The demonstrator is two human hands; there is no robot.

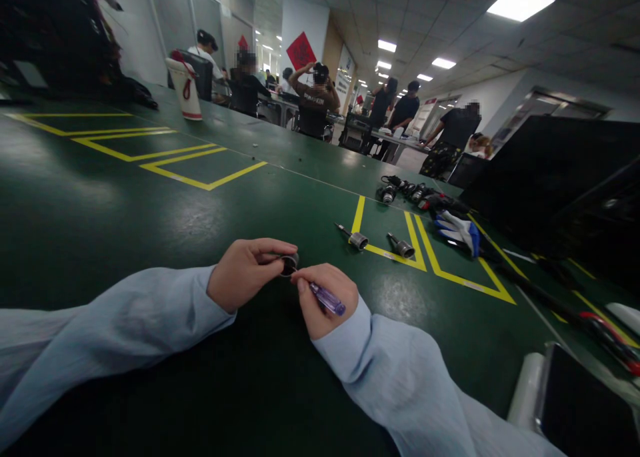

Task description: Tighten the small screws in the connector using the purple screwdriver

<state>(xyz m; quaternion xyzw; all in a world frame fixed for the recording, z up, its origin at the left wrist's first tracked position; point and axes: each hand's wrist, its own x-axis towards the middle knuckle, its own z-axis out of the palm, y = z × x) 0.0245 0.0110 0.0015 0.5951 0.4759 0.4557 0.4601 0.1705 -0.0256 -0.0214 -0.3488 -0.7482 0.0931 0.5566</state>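
Note:
My left hand (243, 270) rests on the green table (125, 197) with its fingers pinched round a small dark round metal part (289, 264). My right hand (324, 305) is closed round a small screwdriver with a clear purple handle (326, 300); its tip points into the metal part. Both hands meet at the table's middle, close to me. Light blue sleeves cover both forearms.
Two similar metal parts (358, 240) (401, 246) lie on yellow floor-style tape lines to the right. Beyond them are more dark parts (400, 192) and a white-blue glove (457, 230). A white cup (184, 88) stands far left. Black boxes (550, 177) fill the right. People work at far tables.

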